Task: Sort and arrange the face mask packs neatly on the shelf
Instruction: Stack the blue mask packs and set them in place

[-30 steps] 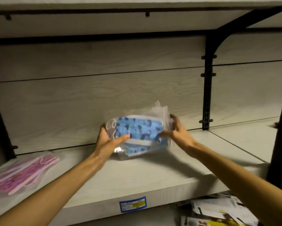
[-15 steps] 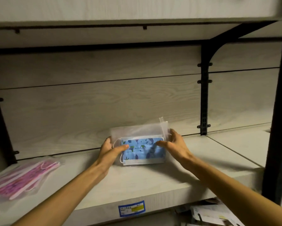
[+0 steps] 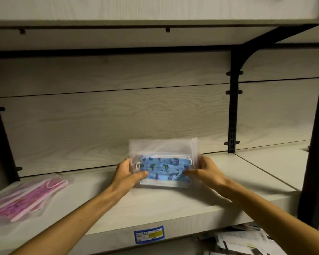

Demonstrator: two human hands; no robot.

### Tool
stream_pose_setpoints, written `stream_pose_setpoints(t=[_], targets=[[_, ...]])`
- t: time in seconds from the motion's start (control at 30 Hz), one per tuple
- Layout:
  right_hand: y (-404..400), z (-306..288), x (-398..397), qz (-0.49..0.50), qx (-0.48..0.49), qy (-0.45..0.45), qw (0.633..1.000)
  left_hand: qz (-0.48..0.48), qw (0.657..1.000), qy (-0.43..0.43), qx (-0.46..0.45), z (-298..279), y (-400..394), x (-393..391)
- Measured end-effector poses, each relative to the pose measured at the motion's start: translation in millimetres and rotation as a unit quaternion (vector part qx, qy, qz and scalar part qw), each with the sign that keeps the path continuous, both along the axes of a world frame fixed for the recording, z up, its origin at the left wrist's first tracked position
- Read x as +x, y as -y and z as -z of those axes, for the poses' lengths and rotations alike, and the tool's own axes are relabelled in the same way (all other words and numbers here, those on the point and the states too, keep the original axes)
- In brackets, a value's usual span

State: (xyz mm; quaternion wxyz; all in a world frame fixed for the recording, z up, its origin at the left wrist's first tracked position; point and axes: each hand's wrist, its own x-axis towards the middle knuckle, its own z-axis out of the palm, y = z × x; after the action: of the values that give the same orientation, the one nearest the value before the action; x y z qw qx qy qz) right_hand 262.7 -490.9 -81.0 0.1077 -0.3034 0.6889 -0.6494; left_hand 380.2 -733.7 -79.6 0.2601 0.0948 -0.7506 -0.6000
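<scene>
Blue mask pack (image 3: 165, 167) lowered from tilted mid-air hold, now upright on shelf (image 3: 173, 205) near back panel; left hand (image 3: 126, 174) and right hand (image 3: 205, 170) clamped on its ends. Placement nearly done; pink pack (image 3: 26, 196) lies flat, unsorted, far left

No text can be read anywhere. A blue-bordered price label (image 3: 149, 234) with a yellow patch sits on the front edge of the shelf (image 3: 173, 205) at about 6 o'clock in the view, but its print is too small and blurred to make out. The white printed papers (image 3: 241, 240) below the shelf, at 5 o'clock, are equally illegible.
</scene>
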Motion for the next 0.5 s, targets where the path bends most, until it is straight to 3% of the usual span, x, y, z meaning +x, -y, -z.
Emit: stream_pose_setpoints(t=[0.13,0.33,0.5], targets=[[3.7,-5.6,0.0,0.044,-0.049,-0.042,0.997,-0.034,0.994,-0.092,-0.042,-7.9,-1.8,-3.3],[2.0,3.4,13.1,0.04,-0.01,-0.033,0.999,0.009,0.997,0.042,-0.061,6.0,-5.7,8.4],[11.3,-27.5,13.8,0.038,-0.059,-0.062,0.996,-0.05,0.988,-0.122,-0.08,-28.6,-5.4,4.1]])
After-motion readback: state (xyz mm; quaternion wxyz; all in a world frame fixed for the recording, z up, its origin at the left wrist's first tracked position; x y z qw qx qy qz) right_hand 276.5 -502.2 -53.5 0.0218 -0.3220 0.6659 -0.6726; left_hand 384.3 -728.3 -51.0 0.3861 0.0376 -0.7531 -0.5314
